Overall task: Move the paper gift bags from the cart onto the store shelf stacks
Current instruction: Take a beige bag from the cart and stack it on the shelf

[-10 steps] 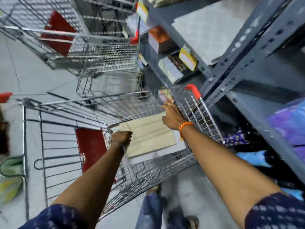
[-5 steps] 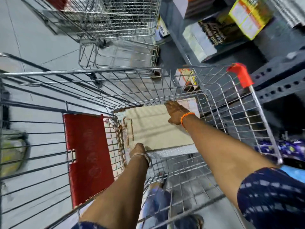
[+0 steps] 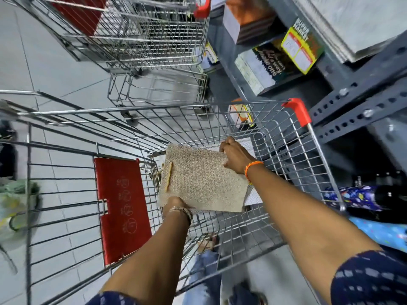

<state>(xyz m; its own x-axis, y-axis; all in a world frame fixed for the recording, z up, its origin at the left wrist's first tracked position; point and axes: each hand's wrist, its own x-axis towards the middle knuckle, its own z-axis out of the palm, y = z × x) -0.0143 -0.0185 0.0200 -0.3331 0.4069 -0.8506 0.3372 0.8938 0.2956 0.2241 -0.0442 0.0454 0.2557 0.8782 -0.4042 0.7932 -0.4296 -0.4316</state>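
A flat beige patterned paper gift bag [image 3: 202, 179] with a cord handle lies at the bottom of the wire shopping cart [image 3: 286, 150]. My left hand [image 3: 176, 204] grips its near edge. At the far right corner of the bag, my right hand [image 3: 234, 157], with an orange band at the wrist, pinches the paper. More white dotted bags [image 3: 253, 194] lie under it. The grey store shelf [image 3: 352, 100] stands just right of the cart.
A second wire cart [image 3: 143, 36] is parked ahead, against the shelf. The cart's red child-seat flap [image 3: 123, 208] is to the left of the bags. Boxed goods [image 3: 266, 64] fill the shelf; blue patterned wrapped items [image 3: 363, 199] sit lower right. My feet show below the cart.
The view has tipped down over the cart. Both hands have gone from the cart rim down to the top beige bag and taken hold of it, lifting its edges slightly.
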